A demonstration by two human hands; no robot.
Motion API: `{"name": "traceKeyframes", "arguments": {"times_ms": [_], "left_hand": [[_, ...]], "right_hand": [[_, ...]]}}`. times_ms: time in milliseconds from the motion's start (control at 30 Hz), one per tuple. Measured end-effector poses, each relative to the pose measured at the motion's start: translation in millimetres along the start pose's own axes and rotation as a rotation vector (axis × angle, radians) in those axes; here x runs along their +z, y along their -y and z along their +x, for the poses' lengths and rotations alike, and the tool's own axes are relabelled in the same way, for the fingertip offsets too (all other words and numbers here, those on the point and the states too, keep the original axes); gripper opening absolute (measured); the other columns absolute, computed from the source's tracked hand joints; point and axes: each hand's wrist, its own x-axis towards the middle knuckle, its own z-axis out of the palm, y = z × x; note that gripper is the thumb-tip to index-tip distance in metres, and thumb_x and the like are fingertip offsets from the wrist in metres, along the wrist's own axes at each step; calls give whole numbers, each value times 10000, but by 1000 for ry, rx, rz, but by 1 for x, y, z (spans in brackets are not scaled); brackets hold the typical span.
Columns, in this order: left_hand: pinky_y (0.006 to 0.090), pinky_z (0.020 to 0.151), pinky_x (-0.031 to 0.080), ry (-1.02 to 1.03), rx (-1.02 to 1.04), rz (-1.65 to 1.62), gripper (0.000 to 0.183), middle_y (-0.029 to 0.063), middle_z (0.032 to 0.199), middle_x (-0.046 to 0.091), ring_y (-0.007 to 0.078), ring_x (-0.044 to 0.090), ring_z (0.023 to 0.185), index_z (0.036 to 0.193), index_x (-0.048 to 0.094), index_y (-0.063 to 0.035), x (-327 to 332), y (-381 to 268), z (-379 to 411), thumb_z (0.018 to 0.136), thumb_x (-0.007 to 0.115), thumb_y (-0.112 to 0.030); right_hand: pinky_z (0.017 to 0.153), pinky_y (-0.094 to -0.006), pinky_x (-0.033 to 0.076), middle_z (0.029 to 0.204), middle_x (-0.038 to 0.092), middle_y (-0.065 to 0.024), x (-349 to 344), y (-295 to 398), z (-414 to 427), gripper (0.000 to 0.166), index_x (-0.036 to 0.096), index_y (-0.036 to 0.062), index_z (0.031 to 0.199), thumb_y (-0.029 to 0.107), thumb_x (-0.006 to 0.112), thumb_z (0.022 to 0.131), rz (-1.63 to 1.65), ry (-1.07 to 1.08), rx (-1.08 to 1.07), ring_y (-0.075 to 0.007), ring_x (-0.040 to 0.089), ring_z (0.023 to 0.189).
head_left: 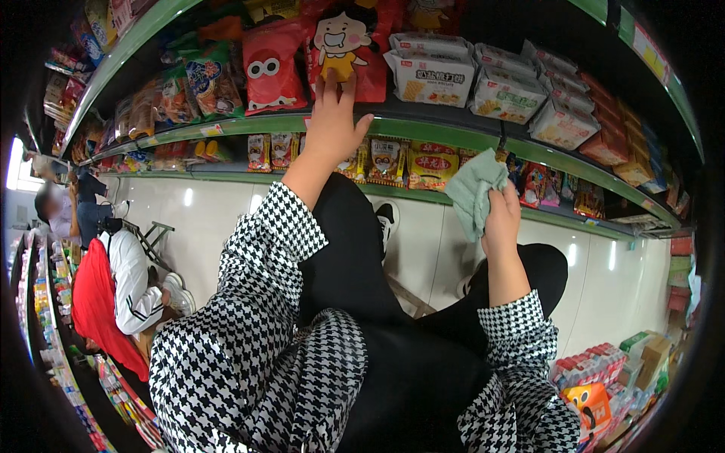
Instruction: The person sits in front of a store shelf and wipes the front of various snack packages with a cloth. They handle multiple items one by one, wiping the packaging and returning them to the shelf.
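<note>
My left hand reaches up to the shelf, its spread fingertips against the lower part of a red snack bag printed with a cartoon girl. My right hand grips a pale green cloth in front of the lower shelf. Another red bag with cartoon eyes stands left of my left hand. White biscuit packs are stacked to its right. The shelf's green front edge runs beneath these goods.
Small snack packets line the lower shelf. A person in a white jacket sits at the left, near a folding stool; another person is beyond. Bottle packs and a cardboard box stand at the lower right.
</note>
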Motion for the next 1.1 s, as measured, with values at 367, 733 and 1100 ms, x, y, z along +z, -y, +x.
{"name": "traceKeyframes", "arguments": {"times_ms": [367, 733, 1100], "left_hand": [[443, 1118, 299, 353, 61, -192, 764, 302, 1482, 279, 419, 269, 1394, 1454, 304, -7, -25, -73, -52, 877, 631, -386], [457, 781, 521, 1204, 396, -5, 457, 165, 987, 680, 341, 647, 935, 1046, 683, -57, 60, -121, -65, 861, 590, -464], [422, 852, 519, 1072, -18, -23, 306, 165, 1155, 650, 339, 634, 1038, 1093, 678, -39, 213, -58, -18, 833, 573, -163]], "right_hand": [[814, -321, 508, 1088, 623, -117, 1, -46, 17, 318, 530, -15, 1217, 60, 417, 929, 11, 31, 264, -209, 619, 966], [734, -327, 486, 992, 634, -115, -45, -129, 22, 297, 593, -3, 1149, 106, 476, 898, -367, 5, 351, -195, 598, 853], [721, -311, 498, 918, 640, -66, -64, -142, 18, 302, 592, 19, 1172, 91, 481, 900, -584, 13, 385, -172, 606, 800]]}}
